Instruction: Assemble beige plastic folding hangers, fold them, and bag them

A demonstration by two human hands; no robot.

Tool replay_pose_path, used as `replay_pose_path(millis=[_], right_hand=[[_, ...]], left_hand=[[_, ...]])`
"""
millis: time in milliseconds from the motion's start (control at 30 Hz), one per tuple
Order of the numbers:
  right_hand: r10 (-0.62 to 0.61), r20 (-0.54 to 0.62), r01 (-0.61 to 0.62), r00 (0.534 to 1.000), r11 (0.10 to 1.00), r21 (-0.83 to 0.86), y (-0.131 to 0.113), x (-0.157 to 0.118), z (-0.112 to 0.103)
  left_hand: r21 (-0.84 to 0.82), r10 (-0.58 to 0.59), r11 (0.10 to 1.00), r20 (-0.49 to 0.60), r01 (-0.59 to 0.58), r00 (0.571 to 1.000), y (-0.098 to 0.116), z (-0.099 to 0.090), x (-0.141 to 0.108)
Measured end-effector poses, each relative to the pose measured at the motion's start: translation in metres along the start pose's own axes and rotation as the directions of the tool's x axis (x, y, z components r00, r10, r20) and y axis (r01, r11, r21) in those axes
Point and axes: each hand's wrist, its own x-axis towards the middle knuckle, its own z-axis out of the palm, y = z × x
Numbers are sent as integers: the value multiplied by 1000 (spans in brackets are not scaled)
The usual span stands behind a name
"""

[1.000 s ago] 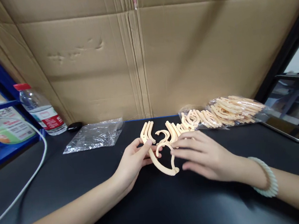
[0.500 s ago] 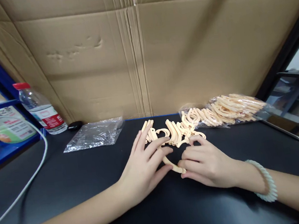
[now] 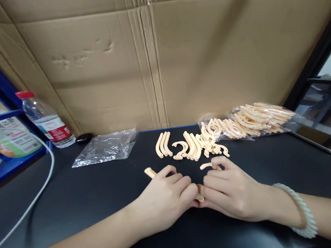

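My left hand [image 3: 172,192] is closed around a long curved wooden piece [image 3: 149,173], whose far end sticks out past the knuckles. At its near end, my right hand [image 3: 231,190] pinches it, and the fingertips of both hands meet there. A smaller curved wooden piece [image 3: 206,166] shows by my right index finger; I cannot tell whether it is held or lies on the table. Beyond my hands lie three slim curved pieces [image 3: 163,144], a C-shaped group [image 3: 181,150], a row of longer pieces [image 3: 192,146] and several small hooked pieces [image 3: 215,147].
A clear plastic bag of wooden pieces [image 3: 259,120] lies at the back right beside a phone-like slab [image 3: 322,137]. Back left are a flat plastic bag [image 3: 105,147], a black object [image 3: 83,138], a bottle [image 3: 48,122] and a white cable [image 3: 43,182]. Cardboard [image 3: 103,67] stands behind.
My left hand has closed from spread fingers around the long piece and come down toward me. The piece's far end has swung left. My right hand has shifted slightly nearer, still at the piece's end.
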Motion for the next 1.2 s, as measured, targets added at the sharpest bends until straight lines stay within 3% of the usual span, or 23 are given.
replay_pose_path(millis=[133,233,300,467,700,833,1067,1200], right_hand=[[112,18,-113,994,969,221,-1,-1,1],[280,112,-300,954,844,444,3,0,0],[368,139,-386,919,777,497,10,0,-1],[427,36,-392,904,792,467,32,1,0],[446,19,-411,895,808,423,48,9,11],[453,56,-441,890,821,363,56,19,17],[402,191,-439,895,868,231,61,43,28],[366,308,-438,878,874,210,59,52,36]], left_hand=[[-31,11,999,5,-10,1000,0,-5,0],[38,73,997,-59,-71,996,-4,-10,-1],[37,83,996,-93,-79,992,-11,-13,-1],[-69,-36,997,-26,34,999,-49,-11,-10],[-72,-241,967,68,245,968,-97,-1,-30],[-141,-275,949,62,281,960,-101,5,-37],[-192,-352,918,15,348,936,-89,7,-33],[-240,-301,924,29,299,953,-88,19,-26]])
